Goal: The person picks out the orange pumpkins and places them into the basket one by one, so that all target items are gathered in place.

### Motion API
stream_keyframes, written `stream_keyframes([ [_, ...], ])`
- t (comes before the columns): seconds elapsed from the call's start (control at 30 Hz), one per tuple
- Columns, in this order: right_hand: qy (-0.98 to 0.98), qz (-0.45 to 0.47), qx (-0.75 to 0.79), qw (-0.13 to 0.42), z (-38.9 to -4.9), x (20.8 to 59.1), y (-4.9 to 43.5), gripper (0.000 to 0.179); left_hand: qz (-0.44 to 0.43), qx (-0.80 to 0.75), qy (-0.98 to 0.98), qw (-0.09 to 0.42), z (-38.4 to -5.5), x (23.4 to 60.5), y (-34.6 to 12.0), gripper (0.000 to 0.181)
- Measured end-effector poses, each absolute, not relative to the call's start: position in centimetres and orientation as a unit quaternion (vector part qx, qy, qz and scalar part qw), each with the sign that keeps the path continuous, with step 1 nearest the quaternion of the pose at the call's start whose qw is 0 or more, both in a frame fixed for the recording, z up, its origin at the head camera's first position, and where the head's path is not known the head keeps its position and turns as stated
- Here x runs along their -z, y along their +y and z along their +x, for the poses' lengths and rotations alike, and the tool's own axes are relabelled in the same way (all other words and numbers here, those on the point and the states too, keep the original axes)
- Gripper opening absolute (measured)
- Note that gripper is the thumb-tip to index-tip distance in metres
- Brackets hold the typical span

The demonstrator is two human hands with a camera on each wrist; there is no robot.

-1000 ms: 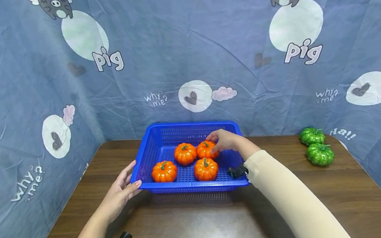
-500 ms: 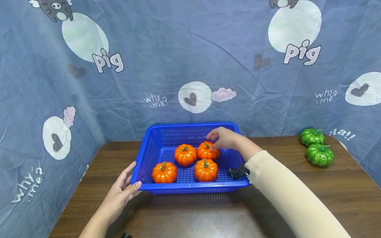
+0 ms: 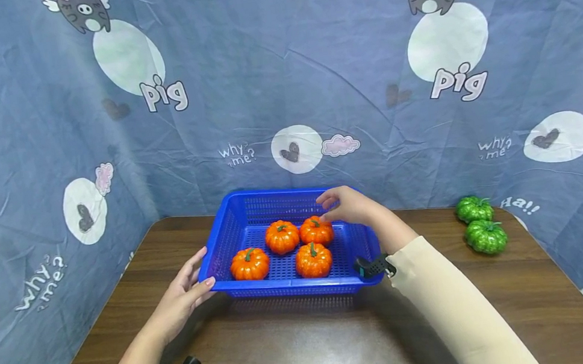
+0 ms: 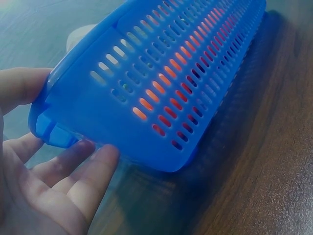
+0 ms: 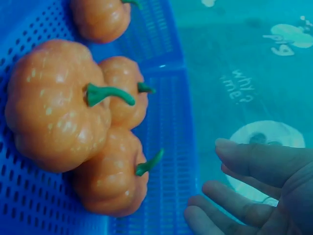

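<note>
A blue plastic basket [image 3: 304,285] with slotted walls holds several orange toy pumpkins, among them a front left pumpkin [image 3: 249,264], a front right pumpkin [image 3: 314,260], a back left pumpkin [image 3: 282,237] and a back right pumpkin [image 3: 315,232]. My left hand [image 3: 182,295] pinches the rim at the basket's left corner; in the left wrist view the thumb [image 4: 24,85] lies over the rim and the fingers sit below it. My right hand [image 3: 351,205] hovers just above the back right pumpkin, fingers loosely bent around nothing. In the right wrist view a gap separates the fingertips from the pumpkins.
Two green toy pumpkins stand at the right of the wooden table [image 3: 300,345]: a rear one [image 3: 474,209] and a front one [image 3: 486,237]. A blue printed cloth [image 3: 235,79] hangs behind and beside the table.
My right hand has let go of the back right pumpkin and lifted slightly up and to the right. The left hand stays on the basket's rim.
</note>
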State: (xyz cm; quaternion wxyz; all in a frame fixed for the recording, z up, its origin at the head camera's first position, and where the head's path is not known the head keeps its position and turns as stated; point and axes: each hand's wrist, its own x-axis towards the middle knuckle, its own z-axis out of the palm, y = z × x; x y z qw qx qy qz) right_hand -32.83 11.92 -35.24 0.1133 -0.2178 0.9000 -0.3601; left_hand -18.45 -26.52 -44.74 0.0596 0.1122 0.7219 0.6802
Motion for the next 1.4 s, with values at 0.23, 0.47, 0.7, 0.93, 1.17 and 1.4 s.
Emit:
stream_keyframes([
  [0.23,0.895,-0.228,0.374,0.088,-31.4,34.9,13.2,0.043,0.108,-0.677,0.725,0.059,-18.5,44.7,-26.4,0.071],
  [0.47,0.892,-0.219,0.388,0.072,-29.7,34.6,14.6,0.044,0.110,-0.679,0.723,0.056,-18.5,44.8,-26.5,0.072],
  [0.7,0.894,-0.225,0.385,0.040,-28.0,34.6,15.5,0.041,0.116,-0.681,0.721,0.053,-18.5,44.9,-26.6,0.071],
  [0.93,0.893,-0.215,0.394,0.022,-26.6,35.1,16.6,0.039,0.112,-0.675,0.727,0.053,-18.7,45.1,-26.6,0.071],
  [1.17,0.889,-0.198,0.413,-0.012,-25.5,35.8,18.0,0.035,0.121,-0.673,0.729,0.043,-18.5,44.9,-26.5,0.071],
  [1.4,0.885,-0.184,0.427,-0.035,-24.4,36.4,19.3,0.033,0.120,-0.671,0.731,0.036,-18.7,45.1,-26.6,0.070],
])
